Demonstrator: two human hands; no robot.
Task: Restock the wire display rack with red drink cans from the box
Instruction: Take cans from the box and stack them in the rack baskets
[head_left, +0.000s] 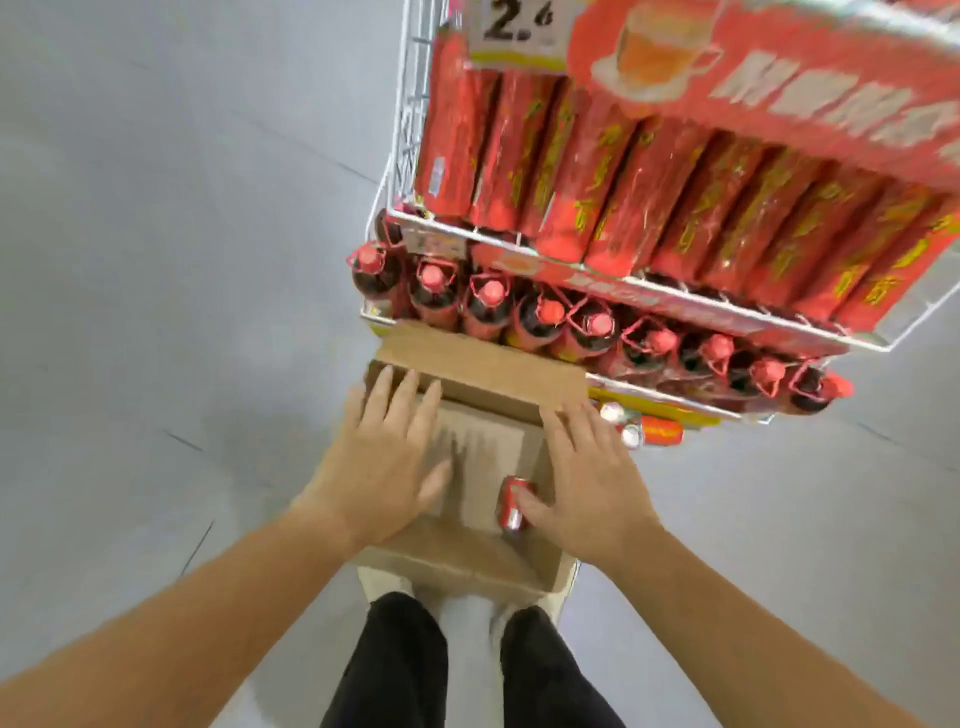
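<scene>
An open brown cardboard box (483, 358) sits on the floor in front of my feet, below the white wire display rack (675, 296). One red drink can (513, 501) lies on its side in the box. My right hand (587, 478) hovers over the box's right side, fingers spread, its thumb beside the can. Over the left side of the box, my left hand (384, 457) is held flat with fingers apart and holds nothing. Two red cans (647, 428) lie on the rack's lowest level.
The rack's upper shelf holds tall red packs (623, 192) under a price sign (519, 26). The shelf below holds dark bottles with red caps (545, 317). Grey floor surrounds the rack. My legs and shoes (467, 649) stand just behind the box.
</scene>
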